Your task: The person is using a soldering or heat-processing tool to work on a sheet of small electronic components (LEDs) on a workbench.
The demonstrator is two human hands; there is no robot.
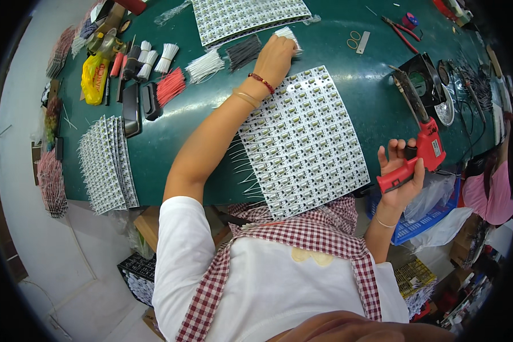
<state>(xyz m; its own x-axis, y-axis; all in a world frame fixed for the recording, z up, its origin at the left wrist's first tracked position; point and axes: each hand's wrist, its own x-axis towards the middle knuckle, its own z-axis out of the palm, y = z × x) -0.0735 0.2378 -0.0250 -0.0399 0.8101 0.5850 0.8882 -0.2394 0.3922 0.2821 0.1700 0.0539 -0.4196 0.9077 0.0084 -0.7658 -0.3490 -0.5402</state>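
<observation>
My left hand (275, 57) reaches over the panel's upper left corner, its fingers closed down on a small bunch of white wires (289, 35); the fingertips are partly hidden. In my right hand (402, 181) is a red soldering gun (430, 145), gripped by its handle, the dark barrel pointing up and away. Between my arms lies a white circuit-board panel (313, 142) with rows of small components. White wires (249, 178) stick out from its left edge. Black wires (244, 52), more white wires (205, 66) and red wires (170, 86) lie in piles left of that hand.
Stacked panels stand at the far edge (251, 20) and at the left (105, 165). A dark phone (131, 108) and a yellow bag (94, 78) are on the left. Red-handled pliers (403, 33) and a black fan-like box (422, 80) sit at the right, above a blue basket (427, 219).
</observation>
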